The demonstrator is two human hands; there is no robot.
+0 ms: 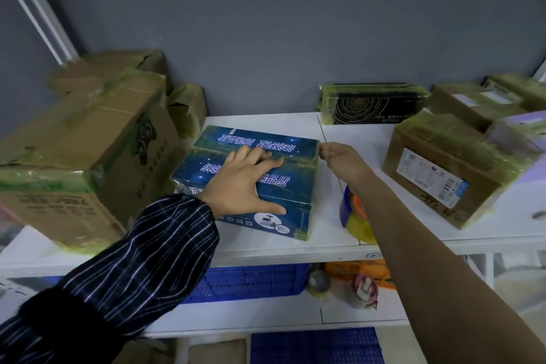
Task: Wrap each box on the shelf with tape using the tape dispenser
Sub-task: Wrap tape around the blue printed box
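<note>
View from the head, looking down at the white shelf [266, 248]. The task's thing in hand is the blue printed cardboard box [295, 156], which lies flat at the middle of the shelf with greenish-yellow tape bands already crossing its top. My left hand [242, 183] rests on the lid, fingers [266, 161] straight and spread and the thumb over the front edge — pressing, not gripping. My right hand [339, 159] meets the box at its right rear top corner with fingers curled; whether they pinch a tape end or the cardboard itself I cannot tell. The blue-and-orange tape dispenser with its yellow roll [354, 216] lies on the shelf just beside the box's right face, under my right forearm and held by neither hand.

I judge the box light and fairly stiff, but its glossy print and taped bands are probably slick — a flat palm on top steadies it better than a pinch. For turning, take the opposite side faces. Taped brown cardboard boxes flank it, one at left [88, 151], one at right [437, 174].
</note>
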